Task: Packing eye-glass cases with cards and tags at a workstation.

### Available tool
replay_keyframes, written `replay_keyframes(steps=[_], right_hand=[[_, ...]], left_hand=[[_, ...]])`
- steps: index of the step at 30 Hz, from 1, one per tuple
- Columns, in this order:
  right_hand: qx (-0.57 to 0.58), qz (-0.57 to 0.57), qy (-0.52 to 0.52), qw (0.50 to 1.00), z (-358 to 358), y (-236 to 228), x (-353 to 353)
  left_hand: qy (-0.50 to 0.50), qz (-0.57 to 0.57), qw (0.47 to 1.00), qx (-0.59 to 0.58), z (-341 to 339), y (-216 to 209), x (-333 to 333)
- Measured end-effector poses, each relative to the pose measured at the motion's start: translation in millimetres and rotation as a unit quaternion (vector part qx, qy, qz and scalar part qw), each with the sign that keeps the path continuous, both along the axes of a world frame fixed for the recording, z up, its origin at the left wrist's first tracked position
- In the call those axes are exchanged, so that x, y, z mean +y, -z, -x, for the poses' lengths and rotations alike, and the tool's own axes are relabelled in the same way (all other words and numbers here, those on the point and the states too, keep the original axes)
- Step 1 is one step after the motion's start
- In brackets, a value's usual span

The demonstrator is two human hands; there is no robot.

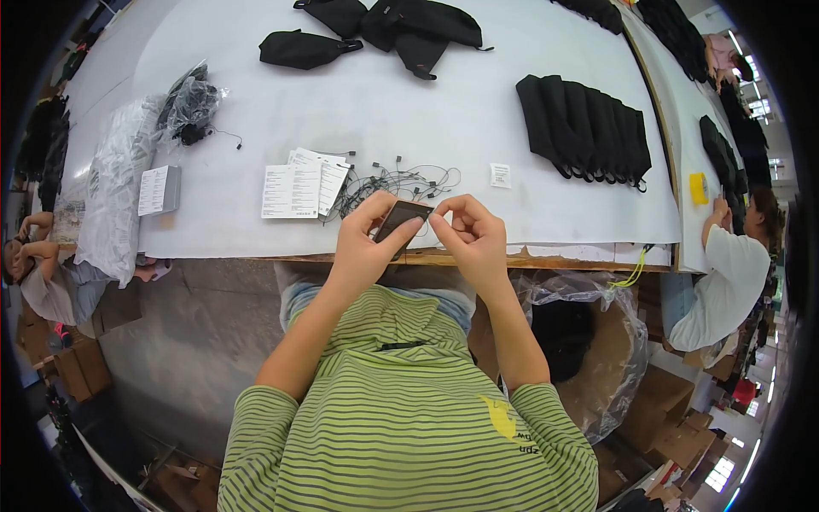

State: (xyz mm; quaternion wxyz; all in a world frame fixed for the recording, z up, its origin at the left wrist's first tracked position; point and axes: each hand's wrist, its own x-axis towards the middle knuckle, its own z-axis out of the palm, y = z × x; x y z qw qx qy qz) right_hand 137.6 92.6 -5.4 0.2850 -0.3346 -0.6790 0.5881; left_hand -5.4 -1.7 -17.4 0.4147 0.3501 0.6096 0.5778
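The dark tag [400, 218] was above the front edge of the table [563, 224], gripped by the left hand [362, 241]. The right hand [474, 239] pinched at its corner; whether on a cord, I couldn't tell. A slack grip could drop the tag; the tangled cords [394, 182] could snag, dragging the cards [292, 194].

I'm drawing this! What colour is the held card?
The card is dark, almost black, seen best in the head view.

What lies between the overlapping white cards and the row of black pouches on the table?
The head view shows a tangle of black cords beside the cards, then a small white slip nearer the pouches.
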Motion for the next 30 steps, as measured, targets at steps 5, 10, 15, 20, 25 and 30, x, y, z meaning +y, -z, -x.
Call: replay_keyframes(steps=[5,10,15,20,25,30], right_hand=[[-0.045,-0.070,0.020,0.996,2,-6,-6],[-0.074,-0.088,0.018,0.993,1,-9,-5],[-0.080,-0.097,0.022,0.992,3,-13,-7],[-0.032,-0.082,0.041,0.995,4,-12,-3],[-0.045,-0.046,-0.065,0.996,-2,-12,1],[-0.027,-0.016,-0.099,0.995,-1,-8,6]], left_hand=[[-0.041,-0.024,0.999,0.012,-6,-3,-5],[-0.048,-0.062,0.985,0.152,-3,-11,-6],[-0.071,-0.097,0.968,0.221,-4,-12,-6],[0.009,-0.087,0.992,0.091,4,-20,-8],[0.075,-0.018,0.980,-0.185,16,-13,-12],[0.134,-0.004,0.989,-0.062,20,-4,-2]])
